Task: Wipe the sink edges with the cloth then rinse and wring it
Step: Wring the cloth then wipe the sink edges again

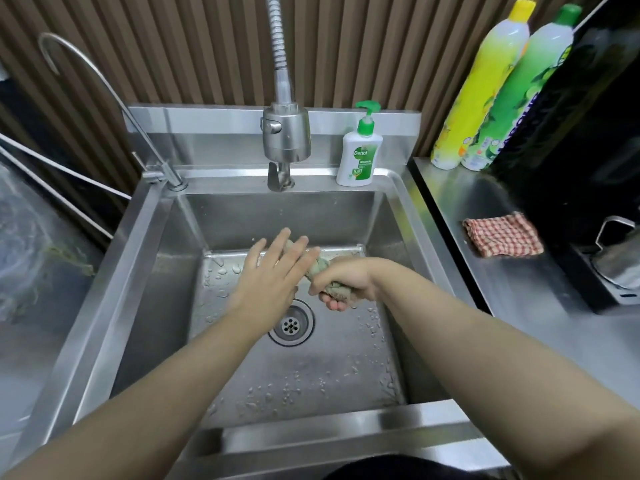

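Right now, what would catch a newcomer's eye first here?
Two bare arms meet over the steel sink: the right hand grips a twisted greenish cloth, the left hand lies spread against it. Behind, a coiled faucet hangs beside a green-pump soap bottle.

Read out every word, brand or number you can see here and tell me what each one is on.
"Dettol": on the soap pump bottle at the back of the sink; its smaller print is too blurred to read.
Yellow bottle and green bottle: labels too blurred.
Black panel beside them: large letters, cut off and unreadable.
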`<state>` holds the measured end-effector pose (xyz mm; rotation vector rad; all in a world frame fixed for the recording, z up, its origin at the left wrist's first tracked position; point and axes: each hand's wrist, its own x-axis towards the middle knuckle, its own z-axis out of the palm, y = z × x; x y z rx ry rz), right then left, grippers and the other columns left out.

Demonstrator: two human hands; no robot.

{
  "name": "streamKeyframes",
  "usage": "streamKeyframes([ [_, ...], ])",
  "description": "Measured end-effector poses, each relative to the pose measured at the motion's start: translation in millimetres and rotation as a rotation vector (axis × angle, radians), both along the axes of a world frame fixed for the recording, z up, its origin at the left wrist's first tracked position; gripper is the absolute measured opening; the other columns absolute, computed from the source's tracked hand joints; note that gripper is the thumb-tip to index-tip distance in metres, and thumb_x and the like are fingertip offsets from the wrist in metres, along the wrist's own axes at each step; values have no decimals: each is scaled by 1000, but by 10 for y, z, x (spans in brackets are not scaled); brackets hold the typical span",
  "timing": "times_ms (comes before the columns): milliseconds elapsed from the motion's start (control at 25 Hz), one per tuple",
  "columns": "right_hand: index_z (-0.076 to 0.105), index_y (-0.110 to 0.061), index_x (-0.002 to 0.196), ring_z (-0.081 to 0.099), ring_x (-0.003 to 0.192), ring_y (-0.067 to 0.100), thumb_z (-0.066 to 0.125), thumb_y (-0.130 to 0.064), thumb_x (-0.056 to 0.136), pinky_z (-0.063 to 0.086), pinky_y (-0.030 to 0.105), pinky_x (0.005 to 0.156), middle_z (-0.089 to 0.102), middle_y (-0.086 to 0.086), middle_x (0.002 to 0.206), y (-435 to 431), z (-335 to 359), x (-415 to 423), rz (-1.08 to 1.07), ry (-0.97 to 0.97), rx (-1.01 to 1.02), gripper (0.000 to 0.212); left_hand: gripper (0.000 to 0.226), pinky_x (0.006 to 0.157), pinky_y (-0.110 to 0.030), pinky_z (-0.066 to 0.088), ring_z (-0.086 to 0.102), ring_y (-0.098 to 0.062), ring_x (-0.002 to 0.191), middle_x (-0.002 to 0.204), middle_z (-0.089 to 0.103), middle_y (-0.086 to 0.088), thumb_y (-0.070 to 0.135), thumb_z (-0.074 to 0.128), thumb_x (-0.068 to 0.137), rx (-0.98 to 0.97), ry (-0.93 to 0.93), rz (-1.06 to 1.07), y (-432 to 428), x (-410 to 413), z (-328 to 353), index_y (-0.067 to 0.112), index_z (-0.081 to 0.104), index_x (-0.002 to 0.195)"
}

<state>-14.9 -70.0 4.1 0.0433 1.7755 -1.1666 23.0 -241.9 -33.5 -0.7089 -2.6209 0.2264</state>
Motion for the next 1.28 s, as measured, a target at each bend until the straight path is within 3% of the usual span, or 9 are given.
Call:
streamKeyframes([
  [80,51,-14,66,48,44,9,53,-14,84,39,16,43,52,-2,53,11,51,8,223,-167,-181,18,51,97,-46,32,45,-31,119,119,61,-7,18,69,67,9,97,-95,19,-37,14,17,46,113],
  [200,48,-16,72,44,44,7,56,-18,83,35,15,43,47,-4,55,-35,91,25,343,-233,-257,13,43,62,-37,37,54,-27,60,63,56,-4,2,68,49,-15,183,-256,14,-228,200,16,44,81],
  [360,47,-16,64,37,47,12,64,-9,80,25,18,39,46,-2,53,-161,59,81,234,38,-4,25,52,37,-26,33,49,-24,36,47,49,-5,-3,74,33,-60,-52,-213,-66,-336,295,12,45,74],
  [560,54,-15,85,49,58,18,58,-13,76,34,24,48,54,0,68,-293,-8,79,144,694,427,10,22,55,-34,37,56,-33,71,82,57,-9,4,51,80,-27,-496,206,124,-363,411,11,43,99],
  [840,52,-16,109,60,90,32,47,-20,85,32,27,55,65,9,103,-238,-81,-37,442,1044,629,25,19,70,-35,50,57,-27,84,100,63,-9,5,48,77,315,-844,320,103,-435,62,12,53,93],
  [920,51,-15,110,60,92,31,49,-18,85,31,26,53,64,9,103,-251,-101,-23,425,1038,630,25,19,67,-33,48,55,-26,83,99,62,-9,6,49,76,337,-872,336,78,-444,40,12,53,94],
  [1080,49,-13,113,50,109,27,55,-14,83,35,36,82,54,7,114,-341,-144,-61,463,1186,812,30,19,62,-35,43,56,-31,86,96,62,-10,13,54,79,383,-697,390,28,-379,28,15,43,94],
  [1160,55,-14,107,53,101,26,59,-16,80,37,35,82,56,8,102,-292,-74,-177,402,939,734,27,37,69,-39,42,54,-32,95,104,59,-10,18,66,75,328,-408,275,-36,-258,10,14,48,107],
  [1280,58,-10,74,56,62,19,63,-10,81,44,26,63,57,4,64,-149,103,-243,228,192,178,9,50,87,-43,36,47,-29,110,112,61,-8,25,65,72,64,63,84,-82,-66,-96,16,50,118],
])
